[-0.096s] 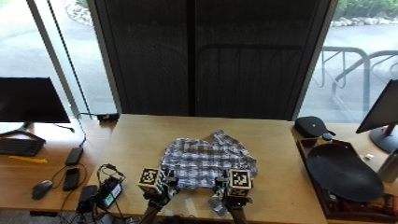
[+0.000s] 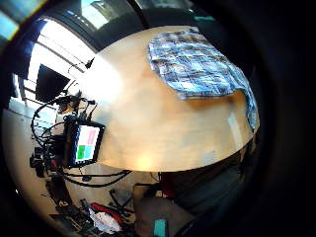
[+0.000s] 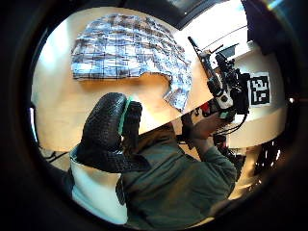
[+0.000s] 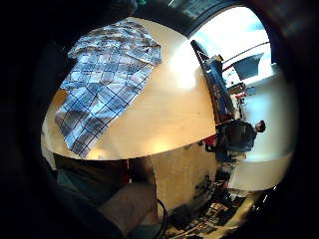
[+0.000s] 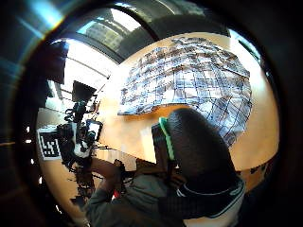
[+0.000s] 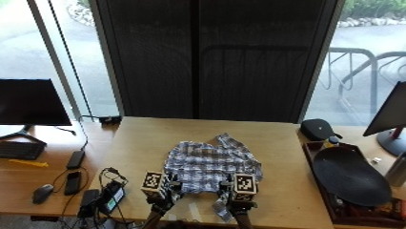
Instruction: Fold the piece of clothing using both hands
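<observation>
From the outside view, the plaid shirt (image 6: 212,164) lies rumpled on the table (image 6: 279,152), one corner trailing off the near edge between my left hand (image 6: 162,191) and my right hand (image 6: 238,193). Both hover at that edge; I cannot tell here whether my fingers are open or curled. Against the frame a moment ago nothing looks shifted: shirt and hands sit where they were.

My left little-finger view shows only the shirt (image 2: 197,64) well apart on bare wood, nothing in my palm. The left thumb view shows gloved fingers (image 3: 108,130) loosely bent over the table edge, not on cloth.

In the right little-finger view the shirt's hanging corner (image 4: 75,139) droops past the edge; if I snag only that, I judge the whole piece could slide off. The right thumb view shows a gloved finger (image 5: 199,146) near the hem, gripping nothing.
</observation>
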The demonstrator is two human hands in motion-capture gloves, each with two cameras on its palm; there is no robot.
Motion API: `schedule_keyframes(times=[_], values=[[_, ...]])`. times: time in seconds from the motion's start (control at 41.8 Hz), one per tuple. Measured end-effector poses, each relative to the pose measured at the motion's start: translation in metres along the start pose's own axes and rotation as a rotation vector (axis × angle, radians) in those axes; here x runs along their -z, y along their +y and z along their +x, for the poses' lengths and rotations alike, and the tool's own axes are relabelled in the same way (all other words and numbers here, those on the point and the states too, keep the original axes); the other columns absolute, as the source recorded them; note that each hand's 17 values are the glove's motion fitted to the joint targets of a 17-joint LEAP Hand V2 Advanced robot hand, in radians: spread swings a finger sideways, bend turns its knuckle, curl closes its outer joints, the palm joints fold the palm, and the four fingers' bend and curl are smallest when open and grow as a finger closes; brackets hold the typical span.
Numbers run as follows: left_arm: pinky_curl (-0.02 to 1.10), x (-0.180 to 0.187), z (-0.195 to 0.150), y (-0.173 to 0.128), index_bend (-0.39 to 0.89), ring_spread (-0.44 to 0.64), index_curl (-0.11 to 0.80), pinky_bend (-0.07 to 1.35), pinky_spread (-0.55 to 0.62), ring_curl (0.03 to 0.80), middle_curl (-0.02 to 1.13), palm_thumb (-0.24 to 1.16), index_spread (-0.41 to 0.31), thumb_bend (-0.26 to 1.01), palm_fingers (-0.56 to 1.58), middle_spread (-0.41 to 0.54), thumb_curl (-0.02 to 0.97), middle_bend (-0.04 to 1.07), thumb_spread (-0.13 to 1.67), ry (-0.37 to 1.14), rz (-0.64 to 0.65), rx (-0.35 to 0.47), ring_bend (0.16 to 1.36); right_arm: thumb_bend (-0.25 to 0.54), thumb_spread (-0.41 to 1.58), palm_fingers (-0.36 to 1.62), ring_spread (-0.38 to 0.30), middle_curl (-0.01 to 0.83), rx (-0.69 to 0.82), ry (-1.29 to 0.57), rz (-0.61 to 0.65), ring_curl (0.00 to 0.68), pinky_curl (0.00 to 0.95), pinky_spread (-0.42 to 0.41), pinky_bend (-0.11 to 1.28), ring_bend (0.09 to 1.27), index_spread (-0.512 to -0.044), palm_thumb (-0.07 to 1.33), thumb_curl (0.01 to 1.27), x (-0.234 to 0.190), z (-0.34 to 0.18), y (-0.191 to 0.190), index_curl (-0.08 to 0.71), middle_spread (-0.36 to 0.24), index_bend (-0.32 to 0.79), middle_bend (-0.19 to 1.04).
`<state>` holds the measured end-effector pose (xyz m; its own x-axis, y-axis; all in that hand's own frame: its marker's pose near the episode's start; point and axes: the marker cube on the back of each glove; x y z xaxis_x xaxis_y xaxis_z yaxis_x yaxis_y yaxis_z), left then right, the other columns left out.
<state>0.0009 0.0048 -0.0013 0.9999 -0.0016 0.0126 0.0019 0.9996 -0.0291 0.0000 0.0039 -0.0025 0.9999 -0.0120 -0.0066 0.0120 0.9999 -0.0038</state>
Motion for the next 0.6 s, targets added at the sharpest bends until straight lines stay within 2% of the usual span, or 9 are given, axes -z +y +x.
schedule_keyframes(times=[0.096,0.215,0.598], values=[[0.15,-0.001,-0.001,0.000,0.12,0.16,0.088,0.41,0.25,0.196,0.18,0.27,-0.081,0.13,0.41,0.030,0.126,0.25,0.81,-0.008,-0.006,0.002,0.53,0.192,0.89,0.28,0.075,0.131,0.005,-0.002,-0.001,0.141,0.171,0.228,0.41,0.38,-0.306,0.31,0.11,-0.002,0.000,-0.001,0.105,-0.017,0.13,0.22],[0.18,-0.002,0.000,-0.001,0.13,0.19,0.119,0.42,0.29,0.222,0.22,0.28,-0.091,0.10,0.38,0.034,0.161,0.25,0.94,-0.003,0.004,-0.002,0.55,0.181,1.05,0.26,0.087,0.172,0.003,-0.009,0.003,0.167,0.203,0.258,0.41,0.40,-0.343,0.32,0.14,0.001,-0.002,0.000,0.132,-0.019,0.13,0.23],[0.23,-0.010,0.000,-0.005,0.13,0.22,0.192,0.45,0.34,0.264,0.30,0.31,-0.100,0.01,0.34,0.038,0.242,0.25,1.08,-0.019,0.007,-0.012,0.58,0.116,1.25,0.22,0.099,0.258,0.021,-0.016,0.025,0.217,0.266,0.287,0.43,0.42,-0.377,0.34,0.20,-0.005,-0.002,-0.005,0.184,-0.022,0.13,0.22]])
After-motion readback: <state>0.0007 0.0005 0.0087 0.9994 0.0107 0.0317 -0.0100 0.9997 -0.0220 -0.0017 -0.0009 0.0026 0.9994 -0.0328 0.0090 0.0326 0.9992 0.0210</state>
